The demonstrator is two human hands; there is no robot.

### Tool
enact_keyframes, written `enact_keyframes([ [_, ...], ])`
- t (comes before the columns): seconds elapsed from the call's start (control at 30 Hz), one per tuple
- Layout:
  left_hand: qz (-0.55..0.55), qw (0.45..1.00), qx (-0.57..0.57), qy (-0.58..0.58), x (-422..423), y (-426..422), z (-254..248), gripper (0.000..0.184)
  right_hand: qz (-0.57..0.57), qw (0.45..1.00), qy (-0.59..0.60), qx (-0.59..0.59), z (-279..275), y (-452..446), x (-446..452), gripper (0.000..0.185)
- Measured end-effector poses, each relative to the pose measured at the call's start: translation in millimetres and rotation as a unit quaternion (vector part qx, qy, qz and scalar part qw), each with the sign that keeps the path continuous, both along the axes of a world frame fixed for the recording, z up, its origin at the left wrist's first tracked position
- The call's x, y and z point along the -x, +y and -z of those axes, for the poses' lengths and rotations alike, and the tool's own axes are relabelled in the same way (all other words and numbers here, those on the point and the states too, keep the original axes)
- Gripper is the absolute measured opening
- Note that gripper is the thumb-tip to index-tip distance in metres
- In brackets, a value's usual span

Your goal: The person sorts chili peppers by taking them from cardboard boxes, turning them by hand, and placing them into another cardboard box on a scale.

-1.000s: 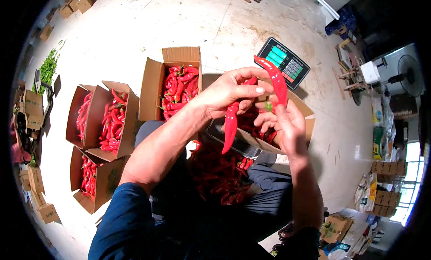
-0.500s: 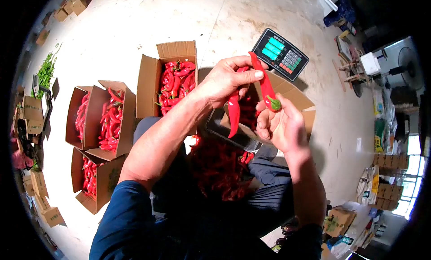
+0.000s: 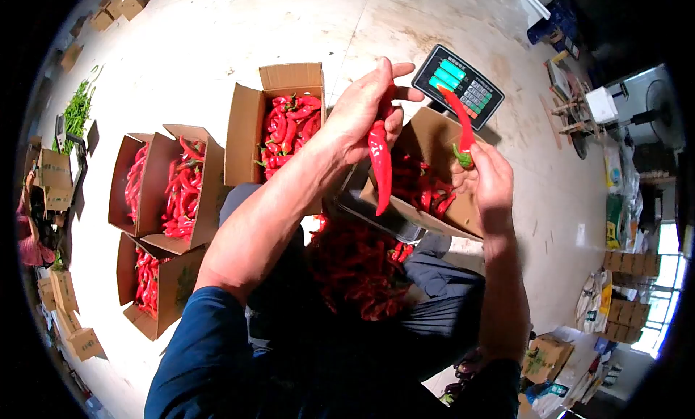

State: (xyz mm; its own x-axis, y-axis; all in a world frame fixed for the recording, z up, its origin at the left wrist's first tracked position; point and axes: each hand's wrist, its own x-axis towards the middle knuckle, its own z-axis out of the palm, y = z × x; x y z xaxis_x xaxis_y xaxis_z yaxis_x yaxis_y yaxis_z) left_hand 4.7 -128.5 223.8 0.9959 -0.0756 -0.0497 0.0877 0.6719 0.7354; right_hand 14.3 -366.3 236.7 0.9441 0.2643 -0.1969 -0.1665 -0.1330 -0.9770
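Observation:
My left hand (image 3: 365, 111) is wrapped round a long red pepper (image 3: 380, 162) that hangs tip down, two of its fingers stretched out. In my right hand (image 3: 489, 176) a second red pepper (image 3: 460, 113) is pinched near its green stem, its tip pointing up in front of the scale display (image 3: 458, 86). Below both hands an open cardboard box (image 3: 470, 210) holds several red peppers (image 3: 427, 191). A large heap of red peppers (image 3: 355, 267) lies between my legs, partly in shadow.
An open box of red peppers (image 3: 246, 133) stands left of my left hand. Three more pepper boxes (image 3: 206, 202) are grouped further left. Long green peppers (image 3: 77, 111) lie at the far left, near a person's arm (image 3: 30, 202). A fan (image 3: 655, 115) stands at the right.
My hands have moved apart. The pepper with the green stem has left my left fingers and moved right in my right hand. More of the box below now shows.

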Motion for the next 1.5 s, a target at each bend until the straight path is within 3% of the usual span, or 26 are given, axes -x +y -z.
enact_keyframes([
  [0.07, -0.019, 1.0, 0.016, 0.011, 0, 2, -2, 0.072, -0.02, 0.964, -0.143, 0.224, 11, -5, -2, 0.035],
  [0.13, -0.049, 0.998, 0.023, 0.022, 0, 0, -2, 0.074, -0.1, 0.849, -0.274, 0.44, 20, -10, 1, 0.037],
  [0.17, -0.069, 0.997, 0.022, 0.027, 0, -2, 0, 0.074, -0.087, 0.907, -0.223, 0.345, 25, -7, 5, 0.041],
  [0.2, -0.088, 0.995, 0.021, 0.033, 0, -5, 1, 0.074, -0.088, 0.974, -0.124, 0.169, 22, 2, 12, 0.042],
  [0.27, -0.132, 0.99, -0.009, 0.05, 1, -12, 2, 0.075, -0.123, 0.991, -0.043, 0.028, -1, 24, 33, 0.047],
  [0.33, -0.169, 0.983, -0.035, 0.064, 0, -19, 5, 0.074, -0.154, 0.981, -0.115, 0.029, -5, 49, 54, 0.049],
  [0.4, -0.172, 0.982, -0.026, 0.069, 1, -21, 4, 0.076, -0.108, 0.95, -0.264, 0.13, 22, 53, 56, 0.039],
  [0.47, -0.166, 0.984, 0.011, 0.066, 1, -20, 5, 0.079, -0.087, 0.959, -0.242, 0.123, 29, 55, 52, 0.03],
  [0.57, -0.095, 0.992, 0.061, 0.05, -1, -2, 8, 0.078, -0.053, 0.997, -0.053, 0.002, -3, 57, 49, 0.019],
  [0.63, -0.021, 0.997, 0.053, 0.042, -2, 7, 7, 0.067, -0.083, 0.995, 0.004, -0.047, -6, 44, 40, 0.021],
  [0.73, 0.094, 0.993, -0.059, -0.039, 5, 7, 3, 0.047, -0.094, 0.985, 0.064, -0.131, -9, 37, 33, 0.024],
  [0.77, 0.126, 0.991, -0.032, -0.025, 10, 5, 1, 0.043, -0.094, 0.979, 0.086, -0.159, -10, 36, 31, 0.025],
  [0.97, 0.145, 0.988, -0.014, -0.041, 12, -4, 5, 0.031, -0.131, 0.938, 0.178, -0.266, -7, 32, 25, 0.029],
  [1.17, 0.103, 0.994, -0.02, -0.014, 10, -12, 7, 0.018, -0.174, 0.93, 0.19, -0.264, -10, 25, 23, 0.032],
  [1.27, 0.078, 0.996, -0.041, 0.008, 9, -14, 8, 0.019, -0.117, 0.967, 0.134, -0.181, -9, 31, 23, 0.032],
  [1.33, 0.07, 0.995, -0.072, 0.023, 8, -16, 13, 0.021, -0.087, 0.995, -0.017, -0.042, 6, 32, 23, 0.029],
  [1.4, 0.063, 0.994, -0.082, 0.032, 7, -19, 14, 0.024, -0.072, 0.978, -0.184, 0.063, 17, 34, 24, 0.027],
  [1.47, 0.059, 0.995, -0.069, 0.035, 8, -23, 14, 0.029, -0.043, 0.984, -0.153, 0.077, 9, 33, 26, 0.027],
  [1.5, 0.065, 0.997, -0.031, -0.008, 6, -24, 13, 0.043, -0.02, 0.989, -0.139, 0.054, 7, 34, 27, 0.028],
])
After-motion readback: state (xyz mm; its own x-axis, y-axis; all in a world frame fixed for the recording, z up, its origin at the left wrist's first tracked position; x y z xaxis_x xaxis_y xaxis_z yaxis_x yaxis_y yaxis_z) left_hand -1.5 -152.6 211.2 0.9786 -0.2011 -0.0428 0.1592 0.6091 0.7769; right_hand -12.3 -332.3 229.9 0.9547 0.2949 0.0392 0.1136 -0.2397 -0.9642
